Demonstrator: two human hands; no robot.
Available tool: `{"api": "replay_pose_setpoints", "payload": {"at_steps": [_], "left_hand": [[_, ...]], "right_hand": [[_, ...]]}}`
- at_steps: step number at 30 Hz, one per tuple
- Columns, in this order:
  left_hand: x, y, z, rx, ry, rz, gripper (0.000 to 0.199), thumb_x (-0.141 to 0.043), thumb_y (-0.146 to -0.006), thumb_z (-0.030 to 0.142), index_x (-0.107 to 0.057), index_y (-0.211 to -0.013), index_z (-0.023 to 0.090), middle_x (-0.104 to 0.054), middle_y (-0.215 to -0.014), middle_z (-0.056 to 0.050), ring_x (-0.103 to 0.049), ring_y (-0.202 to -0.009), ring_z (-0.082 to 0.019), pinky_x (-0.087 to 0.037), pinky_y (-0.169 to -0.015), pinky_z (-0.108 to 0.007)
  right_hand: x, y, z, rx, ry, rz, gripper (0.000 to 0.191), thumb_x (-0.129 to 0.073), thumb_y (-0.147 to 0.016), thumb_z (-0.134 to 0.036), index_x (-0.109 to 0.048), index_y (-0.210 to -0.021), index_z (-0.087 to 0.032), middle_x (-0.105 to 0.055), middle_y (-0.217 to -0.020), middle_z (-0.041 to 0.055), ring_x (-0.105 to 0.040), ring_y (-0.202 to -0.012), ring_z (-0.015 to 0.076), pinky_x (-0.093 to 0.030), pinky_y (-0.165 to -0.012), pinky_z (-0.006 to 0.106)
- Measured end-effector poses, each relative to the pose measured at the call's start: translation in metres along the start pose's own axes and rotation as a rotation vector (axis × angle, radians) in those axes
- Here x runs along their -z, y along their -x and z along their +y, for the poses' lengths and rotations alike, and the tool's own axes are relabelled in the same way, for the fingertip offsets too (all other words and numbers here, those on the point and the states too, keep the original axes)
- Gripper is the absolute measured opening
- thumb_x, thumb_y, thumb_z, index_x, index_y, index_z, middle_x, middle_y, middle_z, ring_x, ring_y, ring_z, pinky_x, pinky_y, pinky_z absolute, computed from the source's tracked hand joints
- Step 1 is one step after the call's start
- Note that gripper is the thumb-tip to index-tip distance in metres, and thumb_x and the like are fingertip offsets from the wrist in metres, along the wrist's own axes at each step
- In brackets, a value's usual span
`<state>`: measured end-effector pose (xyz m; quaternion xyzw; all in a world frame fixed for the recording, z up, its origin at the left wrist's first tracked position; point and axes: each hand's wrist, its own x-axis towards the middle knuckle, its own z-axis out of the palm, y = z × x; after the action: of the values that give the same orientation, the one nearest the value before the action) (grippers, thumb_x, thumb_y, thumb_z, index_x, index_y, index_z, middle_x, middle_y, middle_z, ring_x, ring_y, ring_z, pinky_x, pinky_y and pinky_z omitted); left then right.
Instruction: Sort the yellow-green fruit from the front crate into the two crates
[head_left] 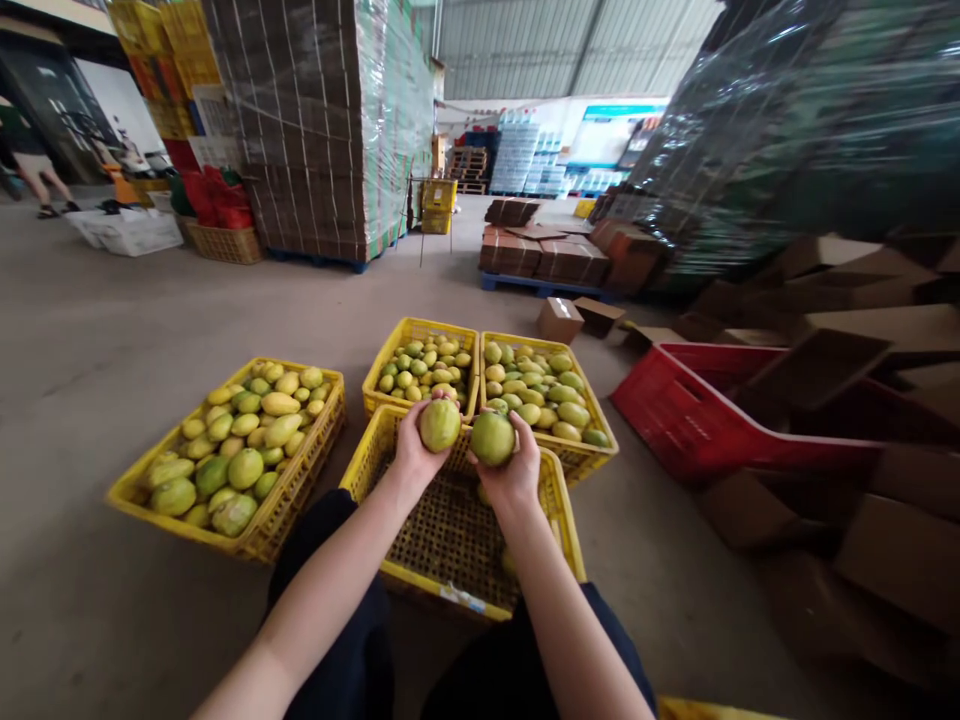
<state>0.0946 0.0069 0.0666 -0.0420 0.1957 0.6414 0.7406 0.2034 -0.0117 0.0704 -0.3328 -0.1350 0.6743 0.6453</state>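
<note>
My left hand (416, 457) is wrapped around a yellow-green papaya (440, 426), its rounded end facing me. A greener papaya (493, 439) sits in my right hand (520, 478), with the fingers curled round its side and underside. Both fruits are held side by side, a small gap apart, above a yellow plastic crate (409, 578) between my knees. Much of that crate's slatted floor shows, and a few fruits lie at its right side, partly hidden by my right arm.
Papayas fill the left crate (292, 490), the far middle crate (384, 362) and the far right crate (592, 425). A red bin (667, 420) with cardboard boxes (900, 560) stands at right. Wrapped pallet stacks (307, 130) rise behind. A person (34, 155) is at far left.
</note>
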Motion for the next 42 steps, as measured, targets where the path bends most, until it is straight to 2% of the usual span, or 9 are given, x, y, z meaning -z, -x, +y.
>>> {"api": "replay_pose_setpoints", "payload": {"at_steps": [10,16,21,27,34,38,42], "left_hand": [[0.004,-0.005,-0.01,0.025,0.026,-0.009,0.033,-0.05,-0.08,0.02,-0.07,-0.104,0.012,-0.072,-0.088,-0.009,-0.069,-0.083,-0.022,-0.055,-0.076,-0.032],[0.005,-0.009,-0.01,0.013,-0.026,-0.017,0.034,-0.048,-0.082,0.024,-0.068,-0.107,0.012,-0.071,-0.093,-0.01,-0.067,-0.086,-0.022,-0.053,-0.078,-0.031],[0.006,-0.009,-0.016,0.059,-0.09,0.006,0.032,-0.044,-0.086,0.032,-0.065,-0.101,0.013,-0.065,-0.083,-0.009,-0.062,-0.078,-0.022,-0.049,-0.07,-0.032],[0.009,-0.004,-0.021,0.142,-0.151,0.037,0.03,-0.039,-0.087,0.039,-0.059,-0.086,0.017,-0.06,-0.078,-0.009,-0.058,-0.073,-0.024,-0.044,-0.064,-0.033],[0.011,0.0,-0.017,0.082,-0.145,0.059,0.024,-0.042,-0.086,0.034,-0.059,-0.088,0.017,-0.061,-0.079,-0.007,-0.057,-0.072,-0.021,-0.044,-0.064,-0.031],[0.009,0.001,-0.016,0.071,-0.149,0.066,0.025,-0.042,-0.087,0.033,-0.059,-0.085,0.016,-0.062,-0.078,-0.007,-0.057,-0.071,-0.021,-0.045,-0.064,-0.03],[0.008,0.003,-0.017,-0.005,-0.152,0.107,0.023,-0.041,-0.089,0.027,-0.058,-0.079,0.016,-0.061,-0.076,-0.006,-0.057,-0.07,-0.018,-0.046,-0.064,-0.028]], "right_hand": [[-0.003,0.001,0.009,0.064,-0.021,0.156,0.013,-0.06,-0.074,-0.032,-0.063,-0.078,-0.02,-0.068,-0.064,-0.0022,-0.062,-0.054,0.0146,-0.052,-0.048,0.025],[0.0,0.003,0.006,0.06,0.011,0.096,0.013,-0.058,-0.072,-0.029,-0.062,-0.081,-0.02,-0.068,-0.068,-0.0019,-0.062,-0.06,0.0148,-0.05,-0.045,0.022],[0.01,-0.007,0.007,0.066,0.105,0.218,0.011,-0.054,-0.078,-0.027,-0.061,-0.083,-0.019,-0.067,-0.065,-0.0014,-0.061,-0.057,0.0156,-0.051,-0.043,0.024],[0.023,-0.015,0.012,-0.015,0.173,0.218,0.017,-0.047,-0.088,-0.032,-0.06,-0.084,-0.02,-0.064,-0.057,-0.0006,-0.056,-0.045,0.0151,-0.05,-0.037,0.024],[0.034,-0.022,0.023,-0.019,0.131,0.208,0.014,-0.056,-0.085,-0.034,-0.057,-0.085,-0.02,-0.063,-0.057,-0.0009,-0.058,-0.042,0.0157,-0.048,-0.033,0.024],[0.029,-0.02,0.026,-0.041,0.147,0.251,0.013,-0.051,-0.085,-0.031,-0.057,-0.087,-0.019,-0.064,-0.057,0.0008,-0.063,-0.05,0.0188,-0.052,-0.037,0.026],[0.026,-0.019,0.029,-0.031,0.141,0.278,0.012,-0.05,-0.084,-0.03,-0.057,-0.085,-0.02,-0.063,-0.056,-0.0012,-0.063,-0.051,0.0179,-0.053,-0.04,0.027]]}}
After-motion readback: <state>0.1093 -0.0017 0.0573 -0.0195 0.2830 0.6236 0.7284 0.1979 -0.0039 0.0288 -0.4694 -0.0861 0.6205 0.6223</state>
